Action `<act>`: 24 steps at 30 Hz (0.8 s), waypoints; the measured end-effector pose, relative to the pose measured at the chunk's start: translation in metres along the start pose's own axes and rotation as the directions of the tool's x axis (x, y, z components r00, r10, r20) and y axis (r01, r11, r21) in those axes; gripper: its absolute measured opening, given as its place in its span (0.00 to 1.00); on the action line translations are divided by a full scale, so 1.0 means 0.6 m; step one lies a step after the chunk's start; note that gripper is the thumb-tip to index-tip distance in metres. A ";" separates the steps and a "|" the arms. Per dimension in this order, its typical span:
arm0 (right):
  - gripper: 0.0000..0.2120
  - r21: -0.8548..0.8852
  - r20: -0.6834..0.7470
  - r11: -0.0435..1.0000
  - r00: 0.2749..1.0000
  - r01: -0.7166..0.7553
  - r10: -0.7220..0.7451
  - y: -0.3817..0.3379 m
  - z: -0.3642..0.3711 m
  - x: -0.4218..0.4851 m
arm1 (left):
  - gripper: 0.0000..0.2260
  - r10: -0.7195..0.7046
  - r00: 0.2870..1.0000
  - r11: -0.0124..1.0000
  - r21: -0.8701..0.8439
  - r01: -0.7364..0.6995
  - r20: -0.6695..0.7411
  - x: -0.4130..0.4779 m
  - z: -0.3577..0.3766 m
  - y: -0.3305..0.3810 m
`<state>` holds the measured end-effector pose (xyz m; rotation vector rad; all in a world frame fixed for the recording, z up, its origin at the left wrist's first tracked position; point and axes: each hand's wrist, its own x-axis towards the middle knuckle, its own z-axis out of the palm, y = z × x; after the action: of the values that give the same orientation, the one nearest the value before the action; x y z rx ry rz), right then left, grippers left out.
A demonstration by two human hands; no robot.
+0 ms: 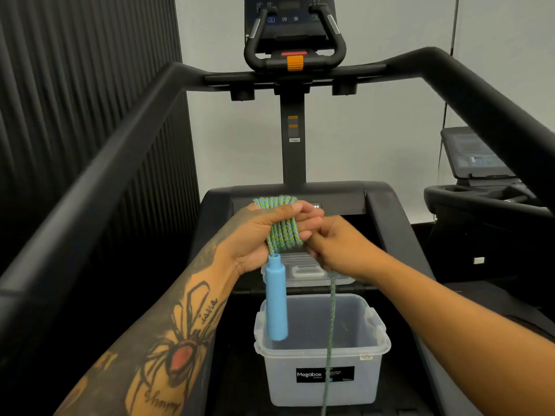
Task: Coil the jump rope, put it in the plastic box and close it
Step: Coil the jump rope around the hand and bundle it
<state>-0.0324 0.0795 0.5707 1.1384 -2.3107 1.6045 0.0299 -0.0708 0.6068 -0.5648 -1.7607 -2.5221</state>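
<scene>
**Coiling under way, box not yet packed**

The jump rope (pixel 282 226) was wound in several turns round the left hand (pixel 255 241), whose fingers curled over it. Its blue handle (pixel 277 298) dangled below. The right hand (pixel 333 244) pinched the loose tail (pixel 330 325), which trailed past the open plastic box (pixel 282 382) on the treadmill (pixel 387 205). The lid (pixel 309 270) lay behind the box. Finishing the coil, packing and closing were left.

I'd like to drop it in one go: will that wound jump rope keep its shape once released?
Probably floppy: the braided jump rope is wound round the left hand, and its free end hangs limp below the right hand. The blue handle dangles straight down, so its weight may well tug the loops loose. Its braid looks grippy.
</scene>
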 end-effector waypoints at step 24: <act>0.07 -0.073 -0.062 0.970 0.969 0.233 -0.238 -0.055 -0.059 0.038 | 0.07 0.086 0.996 0.974 0.209 -0.085 0.002 -0.004 0.000 0.002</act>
<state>-0.0391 0.0920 0.6223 1.2647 -2.0775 1.4485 0.0326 -0.0719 0.6073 -0.6046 -1.9224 -2.2437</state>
